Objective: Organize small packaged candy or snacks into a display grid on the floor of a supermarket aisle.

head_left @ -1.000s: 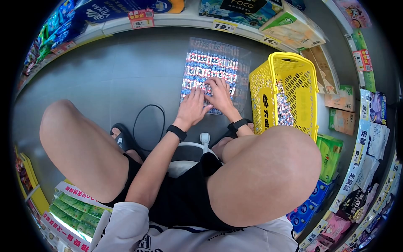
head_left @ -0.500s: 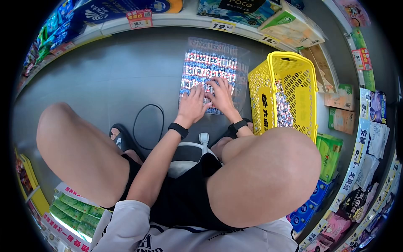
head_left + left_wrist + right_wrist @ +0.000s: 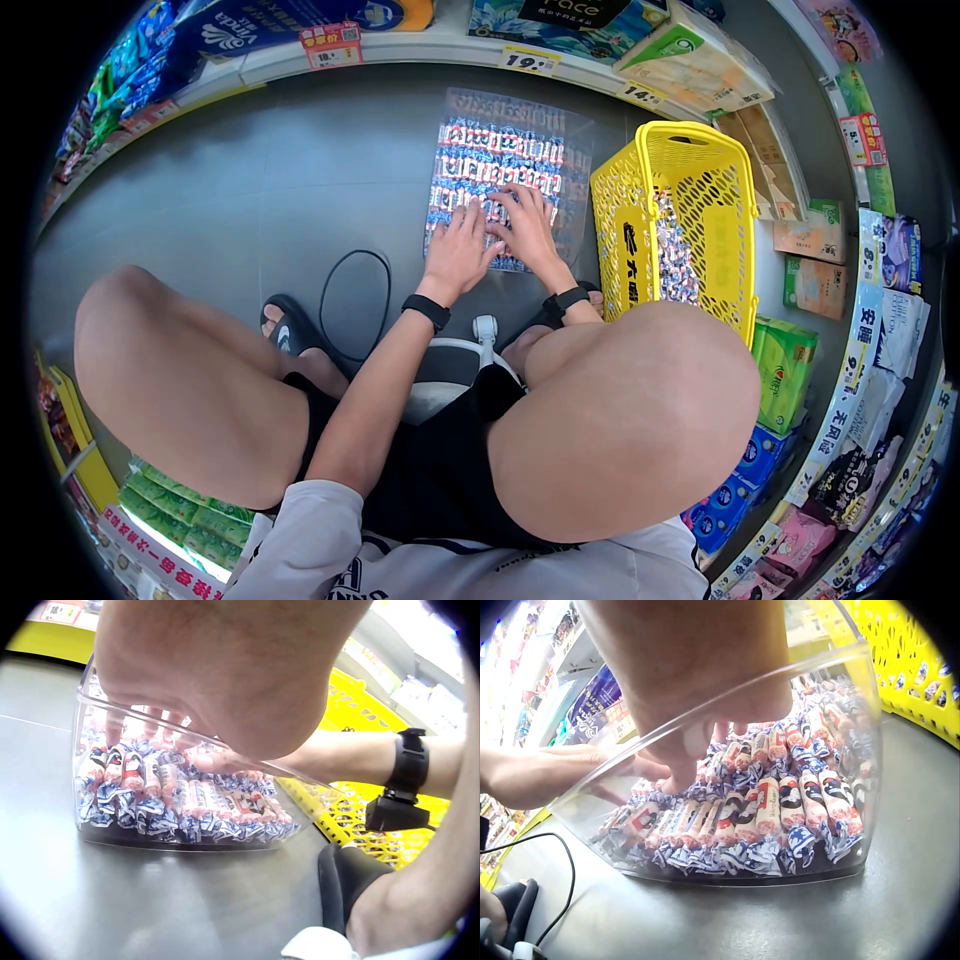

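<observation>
A clear plastic box stands on the floor, holding rows of wrapped candies in white, red and blue twisted paper. My left hand reaches over the near rim, its extended fingers on the candies in the nearer rows. Beside it my right hand also reaches in, fingers slightly bent and touching the candies; both thumbs point toward each other. In the right wrist view, the fingertips press down between two candy rows. The palms hide part of the rows in both wrist views.
A yellow basket with more candies stands right of the box. Shelves with tissue packs curve along the back and right. A black cable loops on the floor near a sandalled foot. The bent knees flank both arms.
Both hands stay over the same part of the box, with only slight finger movement. The left knee has shifted a little outward and down in the head view.
</observation>
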